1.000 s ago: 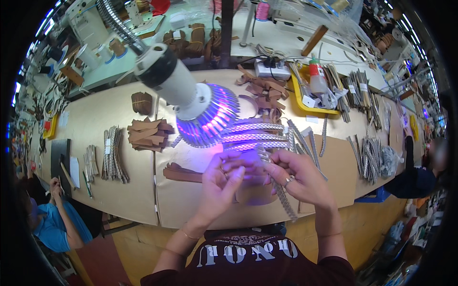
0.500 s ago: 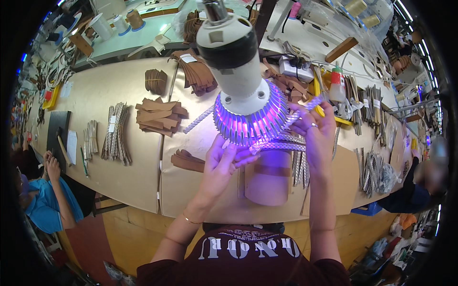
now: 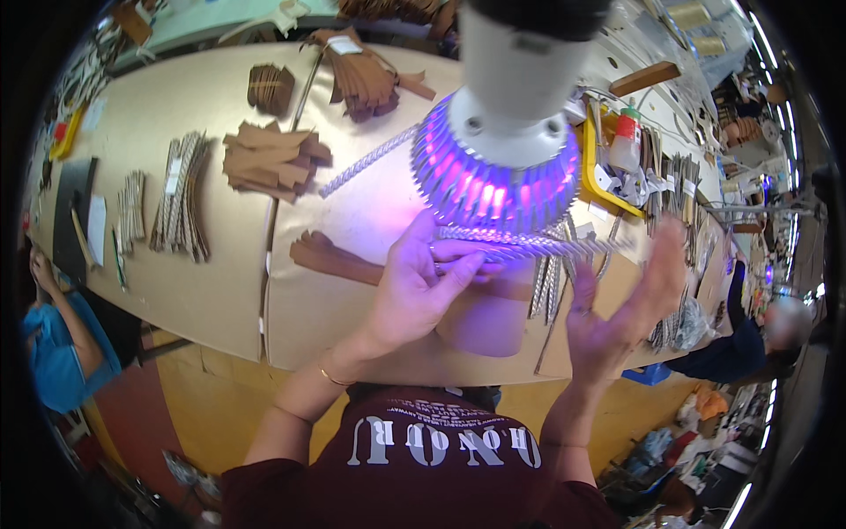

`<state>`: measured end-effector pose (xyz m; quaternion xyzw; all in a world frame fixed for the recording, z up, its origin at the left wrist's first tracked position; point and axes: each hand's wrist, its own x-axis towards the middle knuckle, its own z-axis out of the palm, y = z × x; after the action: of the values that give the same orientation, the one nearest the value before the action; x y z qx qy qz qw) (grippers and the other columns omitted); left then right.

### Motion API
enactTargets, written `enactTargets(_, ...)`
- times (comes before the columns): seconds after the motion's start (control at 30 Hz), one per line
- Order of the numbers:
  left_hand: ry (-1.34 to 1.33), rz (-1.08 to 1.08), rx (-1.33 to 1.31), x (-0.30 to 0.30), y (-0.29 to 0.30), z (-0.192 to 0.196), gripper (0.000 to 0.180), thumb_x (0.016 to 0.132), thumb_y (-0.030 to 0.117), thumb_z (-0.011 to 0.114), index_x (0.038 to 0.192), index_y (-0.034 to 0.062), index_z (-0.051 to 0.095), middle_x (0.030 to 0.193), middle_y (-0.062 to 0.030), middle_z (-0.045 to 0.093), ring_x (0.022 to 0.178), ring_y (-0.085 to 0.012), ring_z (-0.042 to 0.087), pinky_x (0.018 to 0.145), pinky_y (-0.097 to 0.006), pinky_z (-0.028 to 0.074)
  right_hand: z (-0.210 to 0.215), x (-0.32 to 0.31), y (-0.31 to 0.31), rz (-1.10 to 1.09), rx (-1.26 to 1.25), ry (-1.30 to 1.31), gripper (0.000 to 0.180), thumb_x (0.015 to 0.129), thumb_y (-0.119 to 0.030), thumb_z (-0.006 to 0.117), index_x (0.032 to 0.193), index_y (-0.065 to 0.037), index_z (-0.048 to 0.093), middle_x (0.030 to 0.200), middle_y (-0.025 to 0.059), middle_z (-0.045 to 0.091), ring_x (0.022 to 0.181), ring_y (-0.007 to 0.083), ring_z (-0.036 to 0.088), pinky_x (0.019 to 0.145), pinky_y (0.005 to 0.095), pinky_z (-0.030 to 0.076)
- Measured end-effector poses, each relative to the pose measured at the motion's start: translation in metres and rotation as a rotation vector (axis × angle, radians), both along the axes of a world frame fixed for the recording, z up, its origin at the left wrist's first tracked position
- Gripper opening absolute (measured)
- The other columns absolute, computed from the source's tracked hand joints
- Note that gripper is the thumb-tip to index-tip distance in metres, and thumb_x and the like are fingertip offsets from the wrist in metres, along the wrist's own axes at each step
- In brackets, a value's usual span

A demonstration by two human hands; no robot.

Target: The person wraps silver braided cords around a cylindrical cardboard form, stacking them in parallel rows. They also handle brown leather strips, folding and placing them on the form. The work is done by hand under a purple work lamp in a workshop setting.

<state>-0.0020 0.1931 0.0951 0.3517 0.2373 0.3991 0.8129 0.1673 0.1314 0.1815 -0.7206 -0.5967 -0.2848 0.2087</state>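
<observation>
In my left hand [image 3: 423, 280] a braided silvery strap [image 3: 564, 248] is pinched between thumb and fingers, just under a white lamp [image 3: 493, 176] that glows purple. The strap runs to the right, its far end reaching close to my right hand [image 3: 627, 304]. That hand is apart from the strap, fingers stretched out and thumb raised, slightly blurred. Another length of braid [image 3: 366, 163] shows left of the lamp; whether it joins the held strap is hidden behind the lamp. A brownish, rounded piece [image 3: 483, 322] lies below my left hand, tinted purple.
Brown leather strips [image 3: 276, 160] and bundled braided straps [image 3: 181, 198] lie on the table's left half. One dark brown strip [image 3: 330, 257] is beside my left hand. A yellow tray [image 3: 608, 189] and a red-capped bottle [image 3: 627, 139] stand to the right. Co-workers sit at both sides.
My right hand has let go of the braid's end and moved right and down, opening. The lamp appears further right and higher in view; my left hand still grips the strap.
</observation>
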Motion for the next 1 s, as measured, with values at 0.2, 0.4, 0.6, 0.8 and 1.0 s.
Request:
enactTargets(0.2, -0.002, 0.130, -0.033, -0.004, -0.022, -0.018, 0.024, 0.095, 0.004, 0.060, 0.116, 0.0018, 0.051, 0.096, -0.0104, 0.067, 0.092, -0.0149, 0.066, 0.080, -0.030, 0.055, 0.000, -0.010, -0.010, 0.206, -0.590, 0.462, 0.016, 0.088, -0.015, 0.070, 0.086, 0.000, 0.066, 0.073, 0.0059, 0.064, 0.065, 0.0168, 0.057, 0.066, 0.0313, 0.043)
enactTargets(0.4, 0.628, 0.362, 0.643, -0.012, -0.067, -0.054, 0.026, 0.082, 0.018, 0.075, 0.105, 0.0071, 0.067, 0.097, -0.0092, 0.062, 0.081, -0.0220, 0.065, 0.071, -0.033, 0.052, -0.010, -0.015, -0.003, 0.117, -0.760, 0.747, 0.023, 0.089, -0.015, 0.066, 0.076, 0.003, 0.063, 0.055, 0.0031, 0.051, 0.052, 0.0076, 0.043, 0.048, 0.0277, 0.034)
enactTargets(0.6, 0.687, 0.379, 0.769, -0.003, -0.083, -0.067, 0.052, 0.078, 0.027, 0.079, 0.120, 0.0011, 0.062, 0.107, -0.0134, 0.056, 0.079, -0.0248, 0.061, 0.070, -0.033, 0.051, -0.021, -0.022, 0.005, 0.049, -0.885, 0.733, 0.024, 0.085, -0.020, 0.066, 0.076, 0.002, 0.064, 0.057, 0.0148, 0.053, 0.049, 0.0247, 0.051, 0.051, 0.0361, 0.039)
enactTargets(0.8, 0.679, 0.312, 0.759, -0.002, -0.082, -0.067, 0.052, 0.083, 0.029, 0.073, 0.123, -0.0008, 0.059, 0.107, -0.0140, 0.055, 0.081, -0.0259, 0.060, 0.070, -0.035, 0.051, -0.022, -0.026, 0.006, 0.013, -0.898, 0.708, 0.025, 0.084, -0.020, 0.066, 0.075, 0.003, 0.064, 0.056, 0.0149, 0.052, 0.048, 0.0258, 0.050, 0.051, 0.0367, 0.039)
enactTargets(1.0, 0.654, 0.313, 0.755, -0.003, -0.082, -0.068, 0.050, 0.083, 0.027, 0.073, 0.122, -0.0012, 0.059, 0.106, -0.0128, 0.054, 0.078, -0.0243, 0.059, 0.067, -0.034, 0.050, -0.024, -0.027, 0.008, 0.026, -0.897, 0.690, 0.026, 0.083, -0.020, 0.067, 0.073, 0.002, 0.062, 0.055, 0.0142, 0.051, 0.047, 0.0265, 0.048, 0.051, 0.0373, 0.039)
